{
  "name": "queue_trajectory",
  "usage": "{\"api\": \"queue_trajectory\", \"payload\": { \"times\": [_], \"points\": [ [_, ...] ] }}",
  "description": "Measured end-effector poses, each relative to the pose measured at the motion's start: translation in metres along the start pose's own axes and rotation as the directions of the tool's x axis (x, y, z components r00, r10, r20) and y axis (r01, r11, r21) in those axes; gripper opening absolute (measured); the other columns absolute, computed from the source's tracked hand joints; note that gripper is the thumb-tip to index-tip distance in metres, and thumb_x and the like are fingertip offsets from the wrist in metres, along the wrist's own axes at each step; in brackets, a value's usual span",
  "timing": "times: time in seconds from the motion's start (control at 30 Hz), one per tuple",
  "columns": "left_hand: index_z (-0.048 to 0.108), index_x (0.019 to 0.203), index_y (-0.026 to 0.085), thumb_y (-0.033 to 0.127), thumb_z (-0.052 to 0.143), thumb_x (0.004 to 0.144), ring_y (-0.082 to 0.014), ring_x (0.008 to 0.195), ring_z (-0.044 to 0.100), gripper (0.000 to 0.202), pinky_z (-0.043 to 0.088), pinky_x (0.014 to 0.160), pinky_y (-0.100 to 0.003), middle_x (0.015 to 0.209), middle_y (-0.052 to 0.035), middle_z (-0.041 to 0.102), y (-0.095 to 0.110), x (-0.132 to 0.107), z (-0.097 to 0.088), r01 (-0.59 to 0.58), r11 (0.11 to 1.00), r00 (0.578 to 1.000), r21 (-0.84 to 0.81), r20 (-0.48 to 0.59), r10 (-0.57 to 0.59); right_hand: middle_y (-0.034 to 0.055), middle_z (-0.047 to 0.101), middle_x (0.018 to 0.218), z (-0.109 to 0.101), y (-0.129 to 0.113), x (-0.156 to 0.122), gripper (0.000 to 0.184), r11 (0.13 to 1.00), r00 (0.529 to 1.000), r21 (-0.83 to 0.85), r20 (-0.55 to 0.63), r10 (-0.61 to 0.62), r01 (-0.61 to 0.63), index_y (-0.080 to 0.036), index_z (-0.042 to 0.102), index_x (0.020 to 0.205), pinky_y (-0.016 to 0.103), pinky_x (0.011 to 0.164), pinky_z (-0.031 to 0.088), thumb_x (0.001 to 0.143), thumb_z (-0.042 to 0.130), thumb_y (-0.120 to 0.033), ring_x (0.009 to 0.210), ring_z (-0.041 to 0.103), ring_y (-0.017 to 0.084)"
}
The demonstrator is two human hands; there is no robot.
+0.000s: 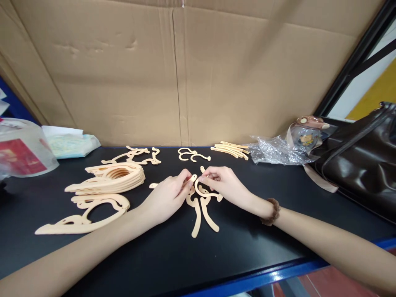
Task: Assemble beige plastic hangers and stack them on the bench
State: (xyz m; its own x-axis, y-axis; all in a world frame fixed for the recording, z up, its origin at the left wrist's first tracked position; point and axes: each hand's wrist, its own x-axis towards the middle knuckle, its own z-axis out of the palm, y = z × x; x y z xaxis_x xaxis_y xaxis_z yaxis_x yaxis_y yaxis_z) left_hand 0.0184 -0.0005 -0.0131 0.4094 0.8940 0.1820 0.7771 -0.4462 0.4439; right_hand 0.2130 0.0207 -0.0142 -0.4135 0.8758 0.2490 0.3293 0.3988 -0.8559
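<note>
Near the middle of the black table, my left hand (165, 197) pinches a beige plastic hanger arm (194, 177), whose holed end sticks out past the fingertips. Close beside it, my right hand (229, 186) has its thumb and fingers closed on a curved beige hook (202, 194). Below both hands, two curved hanger pieces (197, 218) spread apart toward me; their upper ends are partly hidden. To the left lies a stack of folded plastic hangers (136, 181), with another folded hanger (120, 204) in front of it.
Loose hooks (201, 156), thin curved strips (230, 151) and more hanger parts (131, 155) lie along the back, before a cardboard wall (123, 82). Clear plastic wrap (275, 150) and a dark bag (359, 165) are at right. A translucent tub (46, 150) stands at left.
</note>
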Motion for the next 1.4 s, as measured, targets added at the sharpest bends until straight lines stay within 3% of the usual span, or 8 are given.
{"api": "queue_trajectory", "payload": {
  "times": [0.3,0.47,0.63,0.83,0.97,1.13,1.27,1.4],
  "points": [
    [0.044,0.113,0.028,0.04,0.025,0.097,-0.0191,0.066,0.062,0.028,0.037,0.059,-0.027,0.071,0.005,0.062,0.004,-0.002,-0.004,0.098,0.989,0.994,0.113,-0.068,-0.091,-0.0057,0.037,0.059,-0.011,-0.005,0.002,0.019,0.789,0.995,0.607,0.044,0.085,-0.094,-0.016,0.059,0.084,0.02,0.043,0.019,0.083,0.06,-0.035,0.049,0.029,0.006],
    [0.052,0.125,0.036,0.026,0.033,0.093,-0.0123,0.059,0.058,0.038,0.036,0.056,-0.021,0.069,0.007,0.062,0.004,-0.004,-0.007,-0.036,0.992,0.995,0.12,-0.084,0.046,-0.005,0.041,0.061,-0.014,-0.006,0.002,0.008,0.602,0.988,0.783,0.143,0.065,-0.153,-0.019,0.05,0.082,0.018,0.041,0.023,0.085,0.051,-0.026,0.046,0.032,0.007],
    [0.062,0.12,0.034,0.051,0.047,0.089,-0.0104,0.05,0.051,0.037,0.03,0.05,-0.02,0.057,0.0058,0.056,0.007,-0.006,-0.007,-0.154,0.975,0.974,0.163,-0.139,0.177,-0.0053,0.036,0.058,-0.014,-0.011,0.0,0.017,0.486,0.971,0.844,0.237,0.041,-0.226,-0.02,0.039,0.07,0.02,0.039,0.026,0.083,0.043,-0.029,0.042,0.031,0.008],
    [0.066,0.114,0.035,0.048,0.047,0.092,-0.0098,0.053,0.055,0.031,0.031,0.051,-0.02,0.077,0.0038,0.071,0.005,-0.007,-0.004,-0.25,0.957,0.956,0.144,-0.121,0.268,-0.0064,0.031,0.056,-0.012,-0.015,-0.004,0.031,0.613,0.969,0.765,0.245,0.005,-0.197,-0.02,0.033,0.062,0.021,0.043,0.029,0.085,0.052,-0.03,0.044,0.026,0.007],
    [0.066,0.106,0.029,0.045,0.046,0.093,-0.0081,0.053,0.055,0.029,0.033,0.052,-0.019,0.082,0.005,0.072,0.004,-0.006,-0.005,-0.283,0.947,0.941,0.153,-0.146,0.305,-0.0065,0.034,0.06,-0.01,-0.011,-0.004,0.023,0.55,0.962,0.806,0.273,-0.021,-0.217,-0.019,0.037,0.069,0.02,0.044,0.028,0.087,0.049,-0.026,0.045,0.027,0.007],
    [0.064,0.091,0.025,0.046,0.045,0.093,-0.0075,0.051,0.051,0.028,0.03,0.049,-0.019,0.068,0.0067,0.065,0.007,-0.005,-0.006,-0.239,0.947,0.942,0.213,-0.186,0.279,-0.0051,0.047,0.073,-0.009,-0.009,-0.002,0.026,0.557,0.977,0.807,0.206,0.049,-0.198,-0.021,0.047,0.088,0.02,0.046,0.032,0.087,0.058,-0.045,0.05,0.037,0.006],
    [0.062,0.092,0.024,0.042,0.043,0.094,-0.0077,0.051,0.05,0.026,0.03,0.05,-0.019,0.066,0.0064,0.062,0.006,-0.005,-0.007,-0.193,0.954,0.946,0.227,-0.216,0.243,-0.0025,0.052,0.08,-0.006,-0.011,-0.005,0.032,0.678,0.974,0.701,0.203,0.105,-0.219,-0.02,0.055,0.101,0.019,0.047,0.029,0.081,0.068,-0.04,0.054,0.041,0.005],
    [0.062,0.095,0.025,0.045,0.039,0.095,-0.0086,0.05,0.05,0.031,0.031,0.051,-0.019,0.068,0.0053,0.063,0.005,-0.005,-0.008,-0.196,0.957,0.955,0.212,-0.18,0.236,0.0012,0.056,0.079,-0.003,-0.01,-0.006,0.03,0.817,0.976,0.539,0.169,0.134,-0.206,-0.013,0.061,0.089,0.02,0.044,0.026,0.084,0.063,-0.043,0.051,0.04,0.005]
  ]
}}
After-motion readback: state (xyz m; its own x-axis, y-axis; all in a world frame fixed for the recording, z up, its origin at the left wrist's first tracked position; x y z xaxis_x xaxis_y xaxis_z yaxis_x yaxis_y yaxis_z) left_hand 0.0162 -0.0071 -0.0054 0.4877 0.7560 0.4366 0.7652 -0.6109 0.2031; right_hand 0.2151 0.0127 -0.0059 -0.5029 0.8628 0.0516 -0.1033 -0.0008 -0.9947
